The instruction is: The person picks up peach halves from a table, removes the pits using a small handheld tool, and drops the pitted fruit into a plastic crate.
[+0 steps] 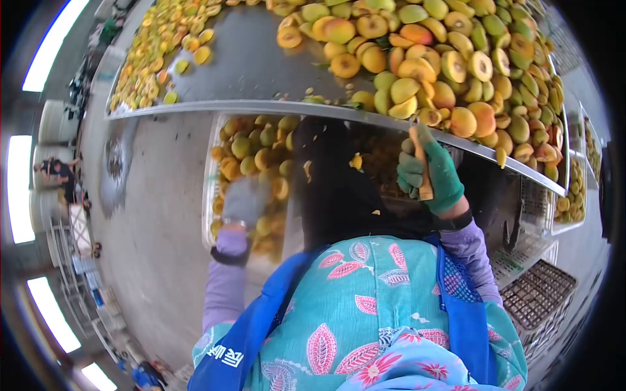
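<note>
Below the table (248,65) edge, the gloved right hand (433,176) grips a wooden handle (422,166). The left hand (244,199) hovers blurred over the crate (210,169) of fruit; its grip cannot be determined.

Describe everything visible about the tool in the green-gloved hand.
The tool shows a slim, light-brown handle that looks wooden. The right hand, in a green glove, wraps its middle, leaving both ends showing. It stands roughly upright just below the metal table edge. No blade can be made out.
</note>
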Demonstrator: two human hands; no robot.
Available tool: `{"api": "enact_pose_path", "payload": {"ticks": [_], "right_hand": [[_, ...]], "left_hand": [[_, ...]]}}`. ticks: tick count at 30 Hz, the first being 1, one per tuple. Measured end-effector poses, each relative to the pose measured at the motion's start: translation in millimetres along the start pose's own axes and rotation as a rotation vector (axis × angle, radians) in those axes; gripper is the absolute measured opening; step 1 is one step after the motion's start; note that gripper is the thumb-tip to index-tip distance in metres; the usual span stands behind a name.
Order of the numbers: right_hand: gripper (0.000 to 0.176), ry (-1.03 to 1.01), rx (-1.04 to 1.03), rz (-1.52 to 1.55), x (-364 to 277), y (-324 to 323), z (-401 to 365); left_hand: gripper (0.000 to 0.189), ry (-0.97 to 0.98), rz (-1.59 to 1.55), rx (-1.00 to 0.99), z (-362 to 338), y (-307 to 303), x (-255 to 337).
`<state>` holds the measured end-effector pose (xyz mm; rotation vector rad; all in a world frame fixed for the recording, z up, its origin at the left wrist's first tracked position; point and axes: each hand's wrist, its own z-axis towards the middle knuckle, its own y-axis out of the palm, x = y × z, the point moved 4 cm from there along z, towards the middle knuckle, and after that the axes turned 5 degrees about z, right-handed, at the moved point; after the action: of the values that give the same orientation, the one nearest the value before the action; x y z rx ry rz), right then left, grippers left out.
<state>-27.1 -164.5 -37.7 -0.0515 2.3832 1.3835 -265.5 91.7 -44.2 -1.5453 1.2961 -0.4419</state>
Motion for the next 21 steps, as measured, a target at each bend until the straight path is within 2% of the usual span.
{"api": "enact_pose_path", "payload": {"ticks": [1, 2, 3, 5, 7, 10, 11, 13, 14, 15, 17, 19, 20, 21], "right_hand": [[0.039, -0.009, 0.057, 0.004, -3, -1, 0], [0.039, -0.018, 0.112, 0.005, -1, 1, 1], [0.039, -0.026, 0.168, 0.012, -1, 2, 2], [0.040, -0.049, 0.164, 0.044, -4, 7, 1], [0.041, -0.066, 0.163, 0.053, -7, 11, -1], [0.040, -0.223, 0.216, -0.193, -17, 12, 1], [0.039, -0.388, 0.213, -0.393, -22, 14, 5], [0.037, -0.712, 0.198, -0.796, -25, 20, 20], [0.039, -0.683, 0.257, -0.871, -24, 33, 22], [0.041, -0.650, 0.313, -0.946, -22, 46, 24], [0.042, -0.604, 0.298, -1.154, -17, 58, 30], [0.044, -0.483, 0.268, -1.252, -12, 59, 38], [0.044, -0.517, 0.279, -1.257, -8, 58, 38], [0.044, -0.554, 0.292, -1.261, -5, 55, 38]], "left_hand": [[0.013, 0.134, -0.225, 0.555, 37, -27, -4], [0.010, 0.024, -0.367, 0.730, 65, -86, 13], [0.025, 0.123, -0.566, 0.759, 98, -127, 26], [0.024, 0.086, -0.459, 0.688, 171, -166, 65], [0.035, 0.143, -0.264, 0.585, 231, -172, 98], [0.025, 0.268, -0.161, 0.406, 251, -171, 102], [0.029, 0.281, -0.155, 0.373, 241, -172, 98], [0.027, 0.112, -0.920, 0.181, 208, -160, 85], [0.026, 0.008, -1.297, 0.070, 189, -151, 82], [0.028, 0.070, -1.530, 0.146, 168, -152, 89], [0.032, 0.201, -2.004, 0.320, 134, -154, 110], [0.032, 0.223, -2.146, 0.323, 123, -152, 121], [0.033, 0.240, -2.215, 0.325, 119, -152, 125], [0.035, 0.207, -2.063, 0.434, 114, -156, 128]]}}
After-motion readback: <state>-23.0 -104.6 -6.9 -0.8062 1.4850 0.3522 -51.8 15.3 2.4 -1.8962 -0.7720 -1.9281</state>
